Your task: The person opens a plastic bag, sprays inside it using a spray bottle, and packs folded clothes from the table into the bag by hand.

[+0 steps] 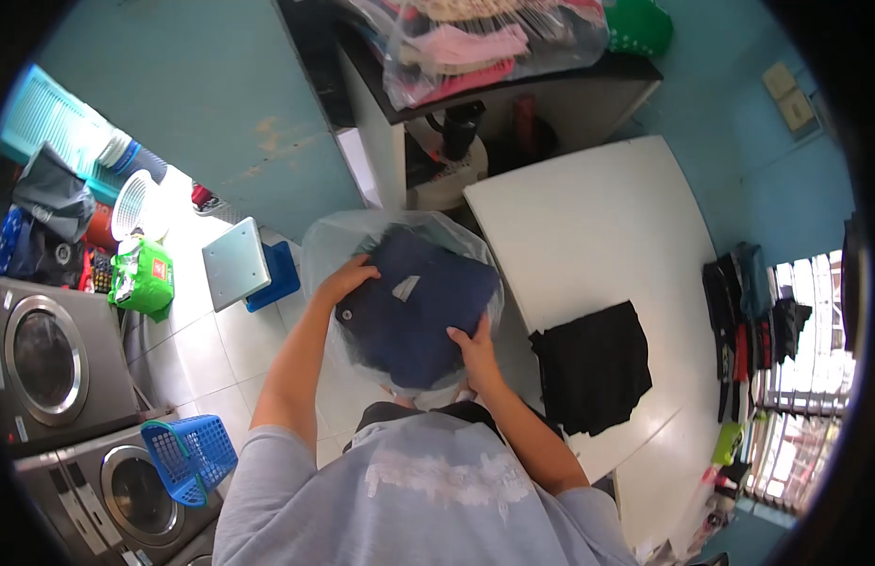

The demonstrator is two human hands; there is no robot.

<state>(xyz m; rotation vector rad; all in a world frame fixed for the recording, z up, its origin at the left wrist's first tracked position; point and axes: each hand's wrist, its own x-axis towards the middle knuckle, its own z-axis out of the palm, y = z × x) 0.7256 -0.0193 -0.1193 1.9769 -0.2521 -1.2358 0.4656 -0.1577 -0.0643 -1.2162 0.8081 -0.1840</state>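
A folded navy garment [418, 302] with a pale tag and a round button-like spot lies over the mouth of a clear plastic bag [329, 236] in front of me. My left hand [352, 278] grips its left edge, fingers over the cloth. On the other side, my right hand [475, 349] holds the right edge with the thumb on top; its other fingers are mostly hidden. Dark cloth shows around the garment inside the bag, but its kind is unclear. To the right, a folded black garment [593, 368] rests on the white table [588, 217].
Front-loading machines [46, 358] and a blue basket [190, 457] stand at left. A platform scale [237, 266] and a green bag [142, 275] are on the tiled floor. A shelf [513, 99] carries bagged clothes ahead. Clothes [739, 311] hang by the window.
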